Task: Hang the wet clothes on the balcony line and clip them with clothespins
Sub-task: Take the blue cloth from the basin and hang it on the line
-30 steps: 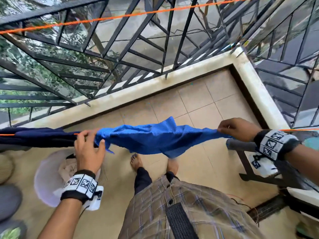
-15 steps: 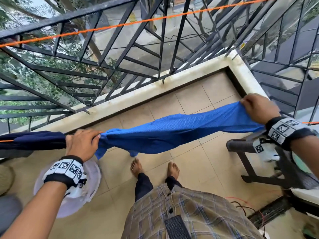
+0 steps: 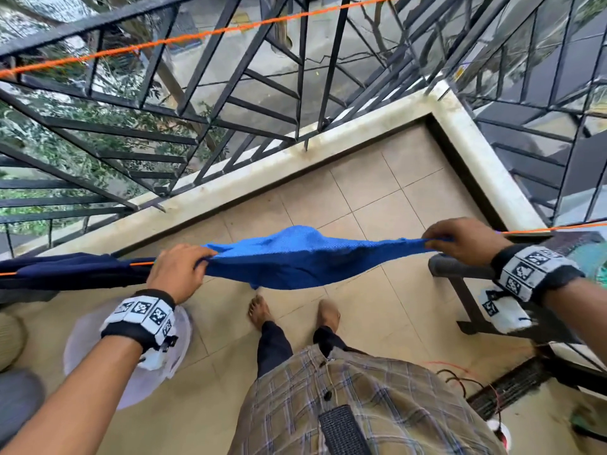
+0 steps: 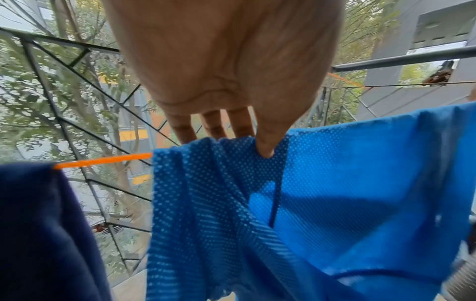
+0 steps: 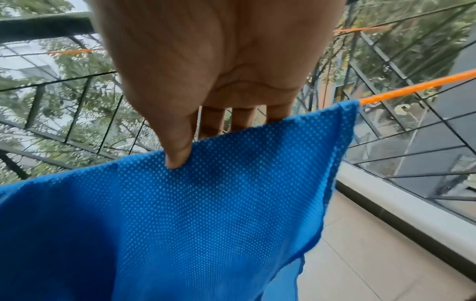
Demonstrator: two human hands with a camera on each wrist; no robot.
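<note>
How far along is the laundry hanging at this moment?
Done: a dark navy garment already hangs on the orange clothesline. In hand: left hand and right hand each pinch the bright blue mesh cloth draped over it. Left: no clothespins visible anywhere.

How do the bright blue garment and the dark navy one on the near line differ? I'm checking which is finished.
The blue garment is bright and dotted mesh; the navy garment is dark and plain. The blue garment is pinched at both ends, by the left hand and the right hand; the navy garment hangs untouched. Both lie over the same orange line, and no clothespin shows on either.
</note>
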